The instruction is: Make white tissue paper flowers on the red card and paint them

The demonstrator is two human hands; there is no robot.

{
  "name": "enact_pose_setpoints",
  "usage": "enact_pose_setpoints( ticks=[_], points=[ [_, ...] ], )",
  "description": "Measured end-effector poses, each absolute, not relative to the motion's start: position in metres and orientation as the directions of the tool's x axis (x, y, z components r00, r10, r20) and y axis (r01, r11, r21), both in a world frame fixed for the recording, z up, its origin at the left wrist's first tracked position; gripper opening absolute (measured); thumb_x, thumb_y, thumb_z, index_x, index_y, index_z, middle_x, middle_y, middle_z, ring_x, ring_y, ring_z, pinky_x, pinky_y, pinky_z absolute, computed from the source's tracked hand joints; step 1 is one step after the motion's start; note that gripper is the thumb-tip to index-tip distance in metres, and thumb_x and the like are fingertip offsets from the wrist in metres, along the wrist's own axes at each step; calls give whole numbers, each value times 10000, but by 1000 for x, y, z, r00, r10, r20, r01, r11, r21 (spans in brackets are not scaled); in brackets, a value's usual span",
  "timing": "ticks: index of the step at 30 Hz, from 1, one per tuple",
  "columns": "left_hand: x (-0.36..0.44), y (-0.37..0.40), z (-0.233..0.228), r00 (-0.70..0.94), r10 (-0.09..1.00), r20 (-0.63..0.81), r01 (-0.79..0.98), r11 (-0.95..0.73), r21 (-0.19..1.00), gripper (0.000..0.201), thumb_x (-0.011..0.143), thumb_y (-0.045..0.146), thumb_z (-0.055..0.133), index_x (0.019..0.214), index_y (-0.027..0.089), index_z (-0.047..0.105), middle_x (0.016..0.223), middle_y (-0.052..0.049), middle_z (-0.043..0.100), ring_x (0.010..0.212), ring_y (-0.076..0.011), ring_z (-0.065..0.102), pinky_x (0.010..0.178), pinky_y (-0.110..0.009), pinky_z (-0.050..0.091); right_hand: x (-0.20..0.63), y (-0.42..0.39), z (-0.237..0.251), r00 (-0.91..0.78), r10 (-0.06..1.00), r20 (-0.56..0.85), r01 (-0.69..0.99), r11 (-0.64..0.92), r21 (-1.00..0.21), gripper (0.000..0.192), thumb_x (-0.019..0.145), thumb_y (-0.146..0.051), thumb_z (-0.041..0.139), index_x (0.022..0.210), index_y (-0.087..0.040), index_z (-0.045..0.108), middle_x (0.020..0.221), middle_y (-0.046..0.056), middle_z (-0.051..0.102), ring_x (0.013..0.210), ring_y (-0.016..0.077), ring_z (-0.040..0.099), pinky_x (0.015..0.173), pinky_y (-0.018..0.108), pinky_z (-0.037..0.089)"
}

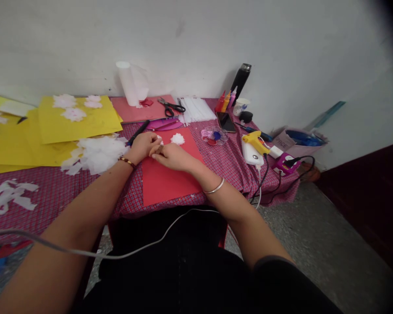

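My left hand [143,146] and my right hand [172,156] meet over the far left part of a red paper sheet [165,181] on the checked tablecloth. Their fingertips pinch a small white tissue piece [159,140] between them; most of it is hidden by the fingers. A finished white tissue flower [177,139] lies on the red sheet just beyond my right hand, apart from it. A pile of white tissue scraps [96,153] sits left of my left hand.
Yellow sheets [75,120] with tissue flowers lie at the left. Scissors [170,107], a tissue roll [129,83], white sticks [196,109], a phone [226,121], paint bottles [225,101], a yellow glue gun [255,140] and cables [281,174] crowd the far and right edge. A white cable crosses my lap.
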State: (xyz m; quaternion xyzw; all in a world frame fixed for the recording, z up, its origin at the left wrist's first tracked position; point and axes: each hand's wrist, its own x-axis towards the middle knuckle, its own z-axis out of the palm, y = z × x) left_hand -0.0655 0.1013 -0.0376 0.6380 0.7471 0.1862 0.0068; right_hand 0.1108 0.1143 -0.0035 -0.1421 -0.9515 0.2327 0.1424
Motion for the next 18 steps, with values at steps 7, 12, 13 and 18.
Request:
enact_pose_setpoints(
  ticks=[7, 12, 13, 18],
  points=[
    [-66, 103, -39, -170, 956, 241, 954, 98, 284, 354, 868, 395, 408, 605, 196, 537, 597, -26, 539, 587, -174, 468, 577, -306, 281, 111, 115, -5, -935, 296, 195, 170, 858, -485, 261, 977, -229, 466, 1025, -115, 696, 983, 108, 715, 840, 165, 628, 802, 293, 419],
    [-71, 103, -43, -131, 958, 254, 961, 60, 268, 353, 878, 385, 418, 645, 180, 584, 634, -57, 589, 610, -190, 496, 588, -317, 315, 111, 115, -4, -909, 346, 233, 187, 837, -514, 240, 970, -239, 488, 949, -112, 690, 907, 92, 700, 803, 151, 608, 755, 270, 411],
    [-72, 103, -44, -112, 961, 254, 963, 43, 265, 332, 873, 374, 434, 671, 173, 605, 673, -67, 617, 647, -197, 521, 609, -316, 337, 111, 116, -4, -888, 378, 263, 191, 822, -536, 242, 973, -245, 482, 952, -116, 686, 884, 83, 694, 792, 146, 602, 741, 264, 411],
    [-71, 99, -44, -74, 965, 251, 959, 1, 282, 277, 888, 311, 415, 874, 175, 656, 909, -85, 704, 825, -216, 600, 711, -309, 397, 112, 125, -3, -754, 525, 394, 169, 736, -655, 268, 990, -271, 434, 1020, -132, 661, 763, 28, 651, 715, 125, 573, 681, 244, 398]
  ],
)
